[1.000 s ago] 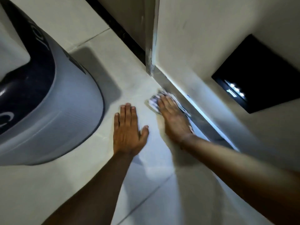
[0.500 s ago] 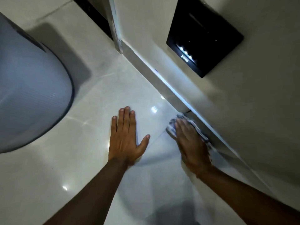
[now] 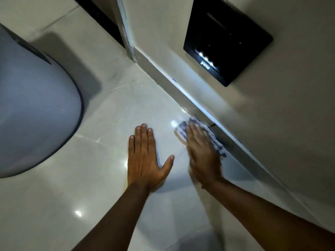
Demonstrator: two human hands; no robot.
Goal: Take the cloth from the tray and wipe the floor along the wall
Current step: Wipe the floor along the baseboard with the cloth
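My right hand (image 3: 203,153) presses flat on a white and dark patterned cloth (image 3: 183,128), which lies on the pale tiled floor (image 3: 112,109) right against the grey skirting (image 3: 184,95) of the wall (image 3: 282,124). The hand is blurred and covers most of the cloth; only its far end and wall-side edge show. My left hand (image 3: 145,158) rests flat on the floor with fingers spread, a hand's width left of the cloth, holding nothing. No tray is in view.
A large round grey appliance (image 3: 32,109) with a dark rim stands on the floor at the left. A black panel (image 3: 228,40) with small lit dots is set in the wall. A door frame corner (image 3: 126,33) and dark threshold lie at the top.
My right hand has slid the cloth along the skirting, away from the door frame corner, and now moves again with blur. My left hand has stayed flat on the floor.
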